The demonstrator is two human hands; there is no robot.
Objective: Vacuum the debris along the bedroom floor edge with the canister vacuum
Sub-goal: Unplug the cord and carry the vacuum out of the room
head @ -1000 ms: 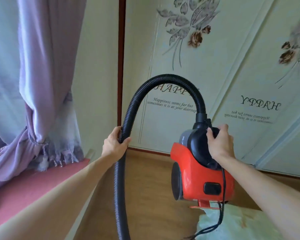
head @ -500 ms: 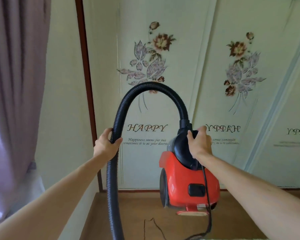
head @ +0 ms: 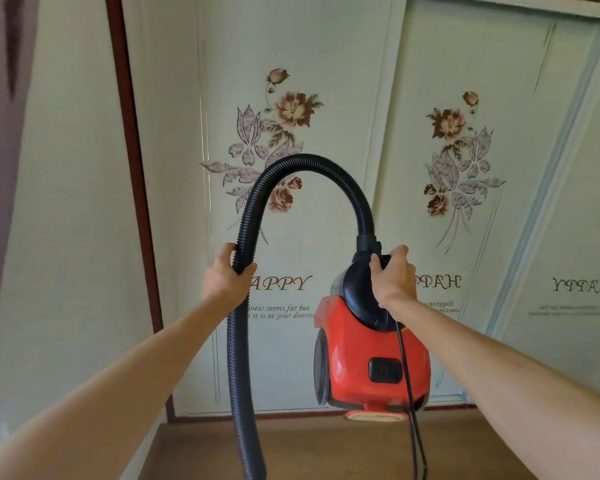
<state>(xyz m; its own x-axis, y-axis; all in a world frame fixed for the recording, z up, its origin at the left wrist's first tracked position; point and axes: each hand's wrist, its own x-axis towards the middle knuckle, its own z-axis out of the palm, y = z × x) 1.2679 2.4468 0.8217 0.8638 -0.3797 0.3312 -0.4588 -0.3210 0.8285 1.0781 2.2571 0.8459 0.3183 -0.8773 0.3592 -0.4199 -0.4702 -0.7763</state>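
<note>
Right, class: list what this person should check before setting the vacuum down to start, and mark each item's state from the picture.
1. Grip of left hand on hose: ok.
2. Grip of right hand on vacuum: ok.
3. The cord hangs apart from hose: ok.
4. Vacuum resting on floor: not ok, it hangs from the hand.
5. Hose's far end: cannot tell, out of view.
6. Cord plugged in: cannot tell.
</note>
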